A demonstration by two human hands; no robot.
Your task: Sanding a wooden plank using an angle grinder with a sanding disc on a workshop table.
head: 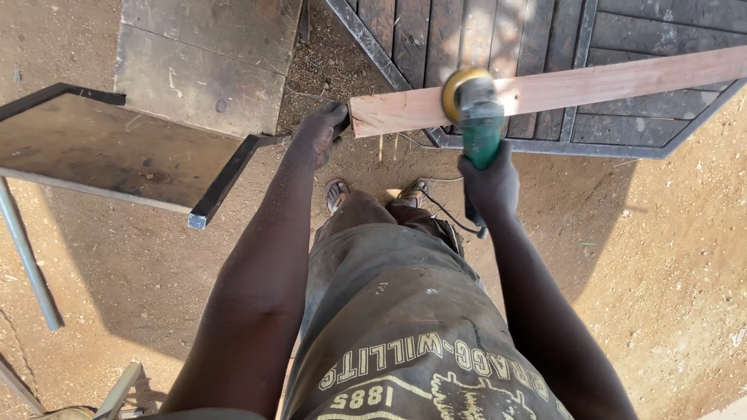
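Gripping the green sander (480,128), the right hand (490,183) presses its disc against a pale plank (591,84) near the end that the left hand (320,132) clasps; most plank length remains beyond.

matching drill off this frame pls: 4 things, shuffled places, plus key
Things:
1. left hand
2. right hand
3. sanding disc
4. metal frame

Places:
A. lying on the dirt under the plank
B. grips the green grinder
C. holds the end of the plank
D. pressed on the plank's face

Pairs: 1-C, 2-B, 3-D, 4-A
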